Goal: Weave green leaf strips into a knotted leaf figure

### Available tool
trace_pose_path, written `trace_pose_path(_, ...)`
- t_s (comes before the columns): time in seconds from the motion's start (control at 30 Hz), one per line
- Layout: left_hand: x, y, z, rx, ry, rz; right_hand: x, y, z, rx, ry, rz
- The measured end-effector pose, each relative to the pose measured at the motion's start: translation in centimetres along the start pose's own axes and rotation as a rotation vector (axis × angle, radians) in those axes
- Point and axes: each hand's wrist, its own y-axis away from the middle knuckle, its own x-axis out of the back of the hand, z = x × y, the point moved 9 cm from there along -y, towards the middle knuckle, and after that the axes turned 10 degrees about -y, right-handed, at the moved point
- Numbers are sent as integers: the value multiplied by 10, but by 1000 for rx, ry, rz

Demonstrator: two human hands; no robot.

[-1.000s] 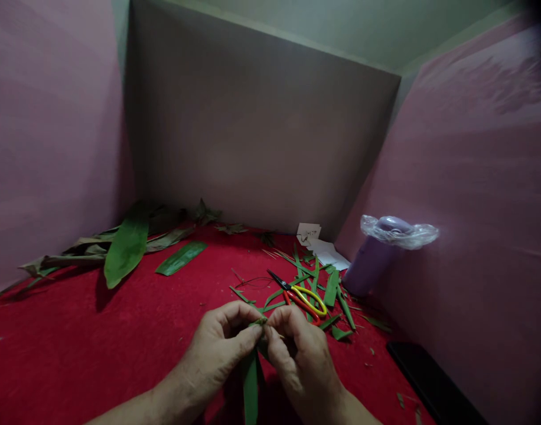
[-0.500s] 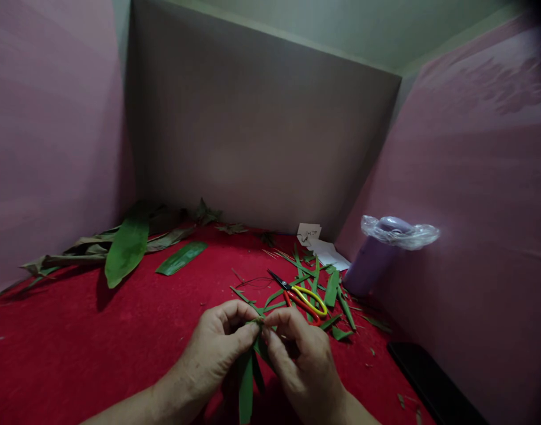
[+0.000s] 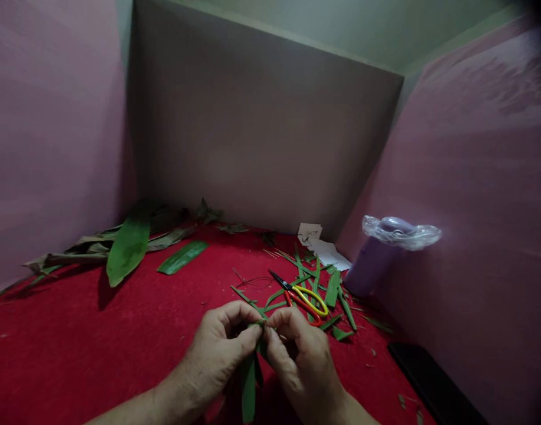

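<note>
Between my two hands is a green leaf strip [image 3: 248, 389], its long end hanging down toward the red cloth. My left hand [image 3: 221, 339] pinches the top of it between thumb and forefinger. From the other side, my right hand [image 3: 299, 354] pinches the same spot, fingertips touching or almost touching the left ones. The small part at the fingertips is mostly hidden. Just beyond my right hand lie scissors [image 3: 300, 297] with black blades and red and yellow handles, among several cut leaf strips [image 3: 332, 288].
A broad green leaf [image 3: 129, 248] and dry leaves [image 3: 80, 254] lie at the left, with a cut leaf piece [image 3: 182, 257] beside them. At right stand a purple bottle [image 3: 370, 268] topped with clear plastic, white papers [image 3: 328, 254] and a flat black object [image 3: 430, 378]. Pink walls close both sides.
Both hands keep their pinch and have shifted very slightly. The hanging strip has moved a little to the right, and the view has shifted slightly.
</note>
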Motion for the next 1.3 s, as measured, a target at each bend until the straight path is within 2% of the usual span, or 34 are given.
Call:
trace_pose_path(0.8,-3,-2,-2,-2,25,-15,2,-2,-6,30,11,16)
trace_pose_path(1.3,3,3,1,-14,2,48,4,-2,-11,62,-49,49)
